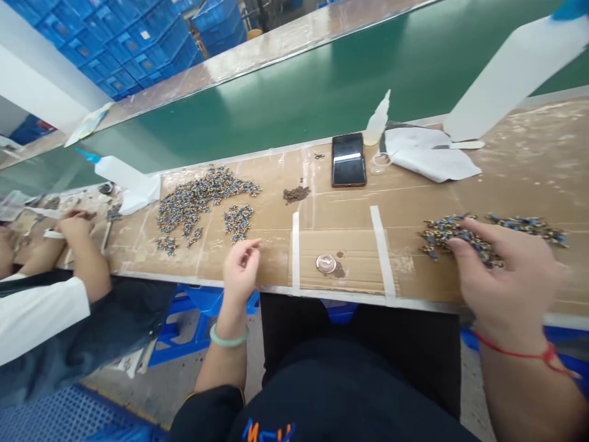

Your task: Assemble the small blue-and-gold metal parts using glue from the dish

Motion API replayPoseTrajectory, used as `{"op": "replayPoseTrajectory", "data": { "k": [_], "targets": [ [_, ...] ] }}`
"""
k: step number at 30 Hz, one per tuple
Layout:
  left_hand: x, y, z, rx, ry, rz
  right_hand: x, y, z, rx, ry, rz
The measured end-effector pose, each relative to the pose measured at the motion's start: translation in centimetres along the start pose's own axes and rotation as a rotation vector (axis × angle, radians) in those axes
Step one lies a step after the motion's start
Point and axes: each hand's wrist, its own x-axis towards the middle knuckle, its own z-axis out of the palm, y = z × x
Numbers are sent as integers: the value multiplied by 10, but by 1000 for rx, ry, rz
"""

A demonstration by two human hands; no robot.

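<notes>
The right hand [513, 279] hides part of the right-hand pile of small parts [444, 235] from me, and I can't tell whether its fingertips pinch one. I can't make out whether anything sits between thumb and fingers of the left hand [242, 267]. Detail on the round disc [326, 264] is too small for my feed. The cap [572, 10] of the big bottle [510, 80], a co-worker's sleeve [48, 316] and the shirt lettering [251, 431] are cut off by my view's edges
</notes>
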Motion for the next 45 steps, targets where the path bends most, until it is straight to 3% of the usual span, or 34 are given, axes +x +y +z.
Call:
{"op": "replayPoseTrajectory", "data": {
  "k": [2,6,11,16,18,20,24,26,28,31,34,38,43,45],
  "targets": [
    [18,-18,-21,280,93,-150,2,-7,-1,-25,75,-74],
    [41,-39,-37,421,53,-228,-3,-39,-2,60,229,-139],
    [46,-41,-28,456,1,-218,-15,-55,-11,178,26,-64],
    [40,-36,-28,453,57,-184,-17,-74,-18,218,46,-42],
    [29,-29,-26,434,101,-119,-15,-99,-16,278,90,-72],
    [11,-16,-18,359,95,22,-15,-131,-10,445,45,-180],
    [-30,29,14,120,-144,391,-28,-176,10,781,-265,-339],
    [-43,53,30,44,-200,558,-39,-180,18,829,-342,-285],
    [-49,73,43,-16,-155,647,-49,-175,22,858,-366,-152],
    [-51,90,57,-89,-82,663,-55,-167,22,920,-321,1],
    [-48,97,63,-172,-81,658,-54,-162,22,970,-233,7],
    [-14,87,60,-197,-147,590,-51,-154,23,924,-128,48],
    [82,37,48,172,-185,281,-50,-141,21,992,-124,145],
    [112,19,48,329,-267,230,-49,-139,20,1027,-118,174]
  ]
}}
